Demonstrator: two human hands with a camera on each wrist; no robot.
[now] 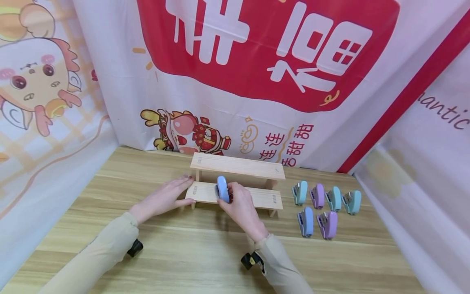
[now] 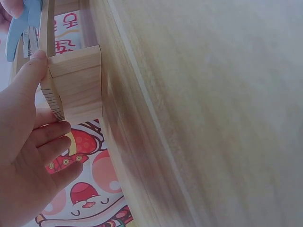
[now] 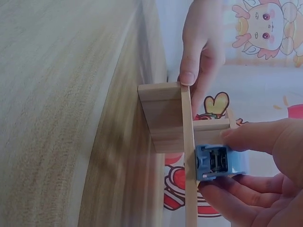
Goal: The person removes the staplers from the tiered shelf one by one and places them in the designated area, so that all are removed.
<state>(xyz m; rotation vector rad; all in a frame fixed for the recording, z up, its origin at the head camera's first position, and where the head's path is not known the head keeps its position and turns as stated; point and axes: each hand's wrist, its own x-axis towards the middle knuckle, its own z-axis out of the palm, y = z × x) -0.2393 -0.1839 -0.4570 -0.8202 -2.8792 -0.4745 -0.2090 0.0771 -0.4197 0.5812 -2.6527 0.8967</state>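
Note:
A small two-tier wooden rack, with its lower shelf (image 1: 257, 198) in front of a higher one (image 1: 238, 164), stands on the table. My right hand (image 1: 242, 206) pinches a blue stapler (image 1: 222, 189) between thumb and fingers, over the left-middle part of the lower shelf. In the right wrist view, the blue stapler (image 3: 218, 163) has one end against the shelf board. My left hand (image 1: 167, 198) holds the left end of the lower shelf. In the left wrist view its thumb presses the front edge, with the other fingers (image 2: 52, 135) around the board's end.
Right of the rack, several staplers stand in two rows: teal (image 1: 300, 192), purple (image 1: 317, 196) and more teal ones (image 1: 333, 199) behind, a blue one (image 1: 305, 221) and a purple one (image 1: 328, 225) in front. Printed cloth (image 1: 235, 87) hangs behind the wooden table (image 1: 191, 253).

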